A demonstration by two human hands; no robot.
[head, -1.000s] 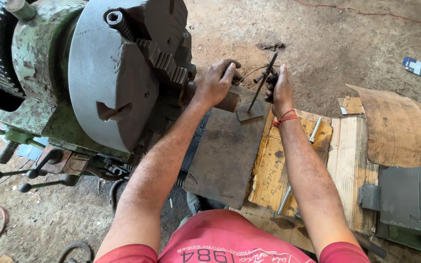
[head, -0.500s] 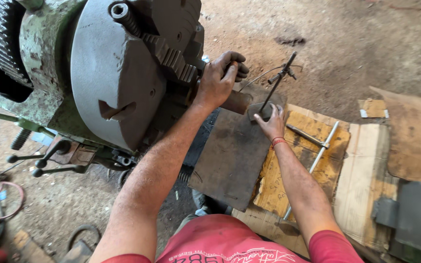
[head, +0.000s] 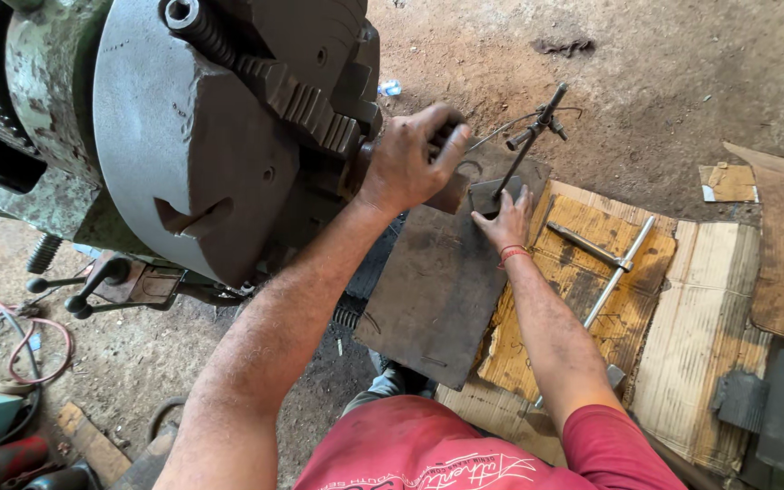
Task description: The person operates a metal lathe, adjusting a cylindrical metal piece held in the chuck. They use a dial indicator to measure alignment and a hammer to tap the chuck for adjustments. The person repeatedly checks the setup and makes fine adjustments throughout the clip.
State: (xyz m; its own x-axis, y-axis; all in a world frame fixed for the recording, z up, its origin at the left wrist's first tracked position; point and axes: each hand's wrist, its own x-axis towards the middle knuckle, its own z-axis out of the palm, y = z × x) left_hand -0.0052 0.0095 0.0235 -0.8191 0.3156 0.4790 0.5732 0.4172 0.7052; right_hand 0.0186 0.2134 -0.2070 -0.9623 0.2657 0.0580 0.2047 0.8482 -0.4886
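My left hand (head: 407, 161) is closed around a short rusty round workpiece (head: 451, 191) that sticks out of the jaws of a large grey lathe chuck (head: 229, 136). My right hand (head: 506, 220) rests on the square base of a scribing gauge stand (head: 524, 150), fingers wrapped on the base; its thin post leans up and to the right. The stand sits at the far end of a dark flat steel plate (head: 433, 290).
A T-shaped chuck key (head: 612, 265) lies on worn cardboard sheets (head: 682, 308) to the right. Green lathe body (head: 38, 100) and levers (head: 83, 290) at left. Hoses (head: 11, 336) lie on the dirt floor at lower left.
My right hand slid down from the gauge's post to its base. The view shifted left and closer; my left hand stayed on the workpiece at the chuck.
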